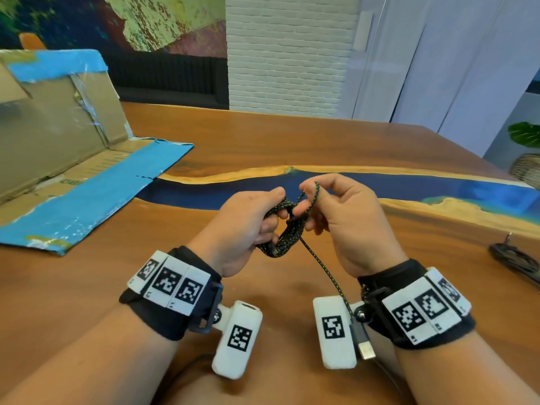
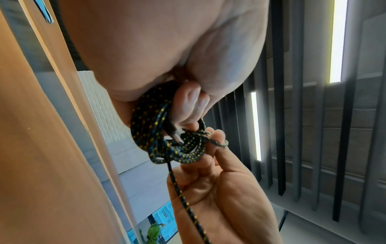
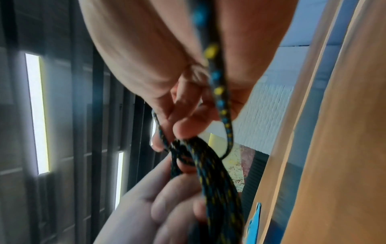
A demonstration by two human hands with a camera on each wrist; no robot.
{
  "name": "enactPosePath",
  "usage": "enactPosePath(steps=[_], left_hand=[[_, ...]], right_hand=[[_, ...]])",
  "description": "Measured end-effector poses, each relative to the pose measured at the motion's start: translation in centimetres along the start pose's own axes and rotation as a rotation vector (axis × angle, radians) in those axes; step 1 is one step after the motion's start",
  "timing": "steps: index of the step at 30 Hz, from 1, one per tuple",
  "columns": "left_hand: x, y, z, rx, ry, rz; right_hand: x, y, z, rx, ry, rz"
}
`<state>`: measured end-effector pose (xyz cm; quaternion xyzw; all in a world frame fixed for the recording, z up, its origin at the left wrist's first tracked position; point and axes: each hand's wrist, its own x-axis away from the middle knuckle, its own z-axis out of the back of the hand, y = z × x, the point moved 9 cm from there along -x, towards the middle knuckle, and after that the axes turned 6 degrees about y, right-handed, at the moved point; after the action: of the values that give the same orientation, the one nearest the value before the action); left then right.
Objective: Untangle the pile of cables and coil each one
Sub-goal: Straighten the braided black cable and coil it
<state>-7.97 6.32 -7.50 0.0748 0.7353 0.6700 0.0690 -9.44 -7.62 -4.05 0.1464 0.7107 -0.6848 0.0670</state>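
A black braided cable (image 1: 287,235) with yellow and blue flecks is bunched into a small coil above the table. My left hand (image 1: 251,226) grips the coil (image 2: 167,132), fingers curled round its loops. My right hand (image 1: 330,206) pinches a strand (image 1: 314,194) of the same cable between thumb and forefinger, looped near the top of the coil (image 3: 208,165). The loose tail runs down past my right wrist and ends in a USB plug (image 1: 366,350). A second, dark coiled cable (image 1: 514,260) lies on the table at the far right.
An opened cardboard box (image 1: 58,135) with blue tape lies flat and upright at the left. The wooden table (image 1: 263,135) has a blue resin strip (image 1: 222,190) across its middle. A potted plant in a basket (image 1: 526,168) stands beyond the right edge.
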Motion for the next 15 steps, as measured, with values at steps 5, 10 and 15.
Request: enactPosePath(steps=[5, 10, 15], left_hand=[[0.9, -0.8, -2.1, 0.034, -0.143, 0.05], [1.1, 0.6, -2.0, 0.064, -0.097, -0.05], [1.4, 1.5, -2.6, -0.084, -0.054, -0.224]], right_hand=[[0.2, 0.1, 0.1, -0.064, -0.247, -0.179], [0.3, -0.5, 0.2, -0.276, -0.329, -0.208], [-0.4, 1.2, 0.6, -0.368, -0.332, -0.191]])
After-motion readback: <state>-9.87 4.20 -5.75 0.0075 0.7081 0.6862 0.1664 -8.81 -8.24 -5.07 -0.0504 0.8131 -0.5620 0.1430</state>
